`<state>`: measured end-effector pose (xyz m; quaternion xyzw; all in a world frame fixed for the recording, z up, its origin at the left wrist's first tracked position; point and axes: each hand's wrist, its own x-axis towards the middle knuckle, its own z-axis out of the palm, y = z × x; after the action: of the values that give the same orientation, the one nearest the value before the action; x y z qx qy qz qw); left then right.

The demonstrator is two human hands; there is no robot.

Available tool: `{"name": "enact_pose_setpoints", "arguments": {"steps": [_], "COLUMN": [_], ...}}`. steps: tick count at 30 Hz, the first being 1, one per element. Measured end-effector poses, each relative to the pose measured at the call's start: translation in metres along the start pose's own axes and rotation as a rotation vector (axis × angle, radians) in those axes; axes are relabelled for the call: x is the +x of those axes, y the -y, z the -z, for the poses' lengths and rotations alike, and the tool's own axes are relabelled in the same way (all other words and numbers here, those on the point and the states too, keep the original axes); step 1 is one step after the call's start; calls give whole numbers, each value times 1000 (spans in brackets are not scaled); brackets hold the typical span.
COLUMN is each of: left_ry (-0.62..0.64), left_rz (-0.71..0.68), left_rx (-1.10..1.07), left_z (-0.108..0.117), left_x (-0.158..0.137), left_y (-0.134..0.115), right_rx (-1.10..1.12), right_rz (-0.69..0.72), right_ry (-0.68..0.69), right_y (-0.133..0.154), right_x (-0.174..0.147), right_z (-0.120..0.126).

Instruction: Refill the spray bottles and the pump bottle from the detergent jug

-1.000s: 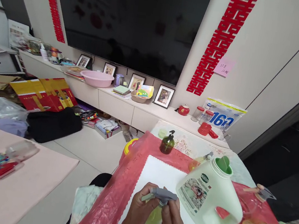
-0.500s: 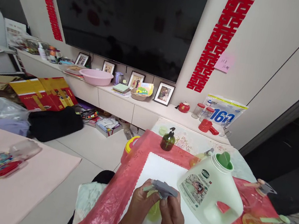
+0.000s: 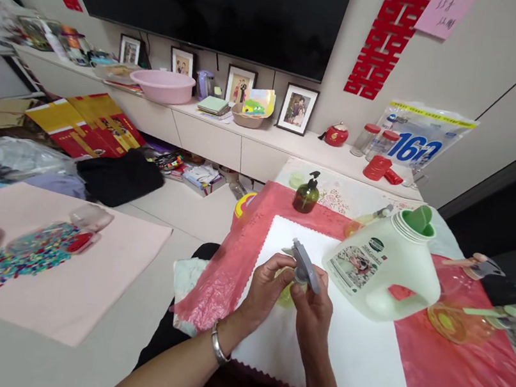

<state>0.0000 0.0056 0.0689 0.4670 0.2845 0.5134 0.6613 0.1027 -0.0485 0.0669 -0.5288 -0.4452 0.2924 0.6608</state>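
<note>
A spray bottle with a grey trigger head (image 3: 306,266) and a see-through yellow-green body (image 3: 286,297) is between my hands, above the white sheet (image 3: 357,370). My left hand (image 3: 267,289) is closed at the neck from the left, thumb and fingers bent around it. From the right, my right hand (image 3: 314,309) pinches the trigger head close to its collar. My fingers hide the neck and part of the body. Just right of my hands stands a large pale green detergent jug (image 3: 380,263) with a green cap (image 3: 419,219) sitting in its mouth.
A dark green pump bottle (image 3: 307,194) stands behind the sheet on red plastic film (image 3: 458,378). Orange spray bottle (image 3: 456,323) and pink spray bottle (image 3: 461,276) are at the right. On a lower pink surface (image 3: 95,273) at left lie small colourful beads (image 3: 36,251).
My view has tipped downward, so more of my forearms shows. The grey trigger head has turned from nearly level to slanting down to the right; both hands still hold the bottle.
</note>
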Motion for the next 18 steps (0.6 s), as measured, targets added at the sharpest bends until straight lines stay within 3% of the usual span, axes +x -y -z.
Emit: {"name": "enact_pose_setpoints", "arguments": {"steps": [9, 18], "left_ry": [5, -22], "left_rz": [-51, 33], "left_rx": [44, -24], "left_z": [0, -4], "left_x": [-2, -2], "left_y": [2, -2], "right_rx": [97, 99], "right_rz": [-30, -41], "right_ry": [-36, 18], "right_y": [-19, -14], "right_x": [-2, -3], "right_z": [3, 8]}}
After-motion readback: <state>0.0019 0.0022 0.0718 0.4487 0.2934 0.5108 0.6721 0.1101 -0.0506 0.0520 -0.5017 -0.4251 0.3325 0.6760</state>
